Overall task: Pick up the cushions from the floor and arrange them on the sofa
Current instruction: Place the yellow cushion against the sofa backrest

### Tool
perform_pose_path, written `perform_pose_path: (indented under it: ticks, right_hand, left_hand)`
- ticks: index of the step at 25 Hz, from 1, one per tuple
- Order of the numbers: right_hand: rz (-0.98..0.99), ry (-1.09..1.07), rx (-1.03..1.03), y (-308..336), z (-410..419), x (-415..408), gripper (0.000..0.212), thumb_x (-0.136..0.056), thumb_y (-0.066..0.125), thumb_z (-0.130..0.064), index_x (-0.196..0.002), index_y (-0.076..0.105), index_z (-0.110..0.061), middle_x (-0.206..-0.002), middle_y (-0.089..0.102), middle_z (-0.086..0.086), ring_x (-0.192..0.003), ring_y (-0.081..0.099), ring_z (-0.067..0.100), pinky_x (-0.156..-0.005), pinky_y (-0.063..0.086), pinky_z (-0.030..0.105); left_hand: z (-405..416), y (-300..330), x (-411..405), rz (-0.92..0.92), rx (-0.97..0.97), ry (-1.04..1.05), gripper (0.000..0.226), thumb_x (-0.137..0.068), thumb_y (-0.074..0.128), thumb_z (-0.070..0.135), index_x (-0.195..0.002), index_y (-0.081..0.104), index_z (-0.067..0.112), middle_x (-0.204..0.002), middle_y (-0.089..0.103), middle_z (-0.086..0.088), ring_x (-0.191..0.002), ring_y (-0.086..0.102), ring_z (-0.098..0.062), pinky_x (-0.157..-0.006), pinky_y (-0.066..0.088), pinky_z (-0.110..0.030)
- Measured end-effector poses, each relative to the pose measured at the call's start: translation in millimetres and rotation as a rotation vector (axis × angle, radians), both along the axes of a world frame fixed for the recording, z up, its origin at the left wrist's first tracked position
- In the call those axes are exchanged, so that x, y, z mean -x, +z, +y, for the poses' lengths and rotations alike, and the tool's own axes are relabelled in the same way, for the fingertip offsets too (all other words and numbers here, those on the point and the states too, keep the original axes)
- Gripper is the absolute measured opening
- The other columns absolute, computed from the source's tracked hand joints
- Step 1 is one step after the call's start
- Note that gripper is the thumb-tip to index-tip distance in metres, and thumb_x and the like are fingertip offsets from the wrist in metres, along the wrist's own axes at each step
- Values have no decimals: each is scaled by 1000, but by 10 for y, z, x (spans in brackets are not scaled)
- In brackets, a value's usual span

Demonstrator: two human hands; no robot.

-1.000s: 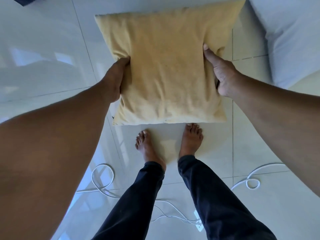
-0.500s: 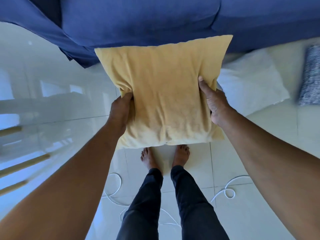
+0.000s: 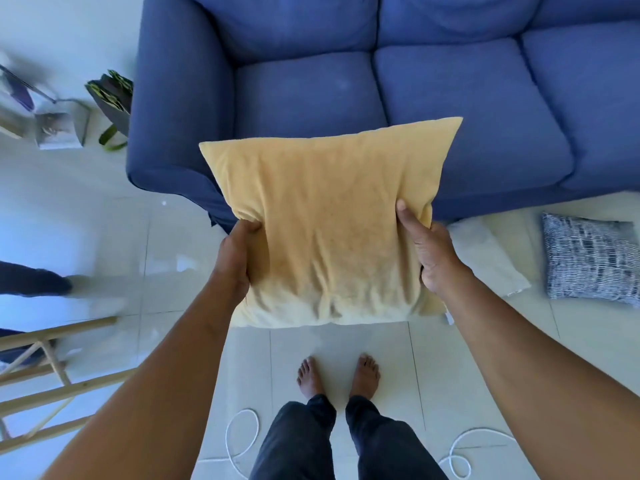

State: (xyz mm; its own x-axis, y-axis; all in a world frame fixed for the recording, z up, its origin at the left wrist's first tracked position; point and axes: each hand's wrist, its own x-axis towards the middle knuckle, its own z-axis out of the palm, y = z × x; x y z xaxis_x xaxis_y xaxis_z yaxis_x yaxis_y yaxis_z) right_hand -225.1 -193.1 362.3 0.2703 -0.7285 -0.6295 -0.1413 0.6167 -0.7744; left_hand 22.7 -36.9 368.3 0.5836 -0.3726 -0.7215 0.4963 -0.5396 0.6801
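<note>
No legible writing, brand or label is seen on anything in view.

Yellow cushion (image 3: 329, 223) is held in the air with both hands, in front of the blue sofa (image 3: 450, 81), above the white tiled floor (image 3: 346, 344). It is not in contact with sofa or floor. Its far edge overlaps the front of the left and middle seat pads as seen from the head camera.

Left hand (image 3: 232, 261) is clamped on the cushion's left edge: thumb pressed into the top fabric, remaining fingers wrapped under and hidden. Right hand (image 3: 431, 254) is clamped on the right edge the same way, thumb on top, other fingers hidden behind the cushion. Fabric is bunched at both grips.

Sofa seats are bare. Two more cushions are lying on the floor at the right, by the sofa's front: a white cushion (image 3: 485, 254), partly hidden by the right forearm, and a dark patterned cushion (image 3: 592, 258) further right. They are apart from each other.

Bare feet (image 3: 341, 375) are planted on the tiles below the held cushion. White cable (image 3: 460, 455) is looped on the floor near the legs. A wooden frame (image 3: 52, 372) is seen at lower left, blurred.
</note>
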Motion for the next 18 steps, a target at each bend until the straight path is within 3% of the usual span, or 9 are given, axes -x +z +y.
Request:
perform_pose_path:
  ticks: [5,9,12,15,18]
  right_hand:
    - [-58,36,74,592,-228,-245,58,-75,83,-60,-120,75,-25,-118,79,-12,-119,68,11,-114,47,43]
    - [-112,53,107,787,-486,-572,71,-66,84,-65,-124,72,-27,-121,77,-13,-122,65,11,-116,43,44]
    - [-130,63,133,889,-727,-943,60,-75,81,-59,-124,73,-26,-120,78,-14,-121,66,8,-117,43,42]
    - [-149,32,159,942,-955,-1313,70,-70,82,-62,-129,72,-25,-124,77,-10,-125,66,14,-117,43,46]
    - [-166,19,157,1021,-1200,-1679,67,-66,81,-62,-124,72,-27,-121,78,-11,-123,67,14,-118,43,47]
  left_hand:
    - [-65,524,-145,-19,139,18,47,-90,65,46,-129,71,20,-121,80,0,-115,72,-22,-103,55,-42]
    - [-239,647,-444,-41,165,31,48,-85,66,47,-125,73,21,-122,79,1,-119,70,-22,-107,53,-44]
    - [-500,669,-835,-29,184,34,42,-90,63,40,-124,72,18,-121,78,-1,-114,69,-21,-100,54,-41]
    - [-777,673,-1215,-47,155,4,46,-81,62,43,-118,72,17,-121,76,-3,-119,65,-26,-109,49,-50]
    - [-1040,712,-1591,-77,168,-1,42,-75,63,43,-111,70,23,-123,73,-2,-121,62,-29,-112,47,-55]
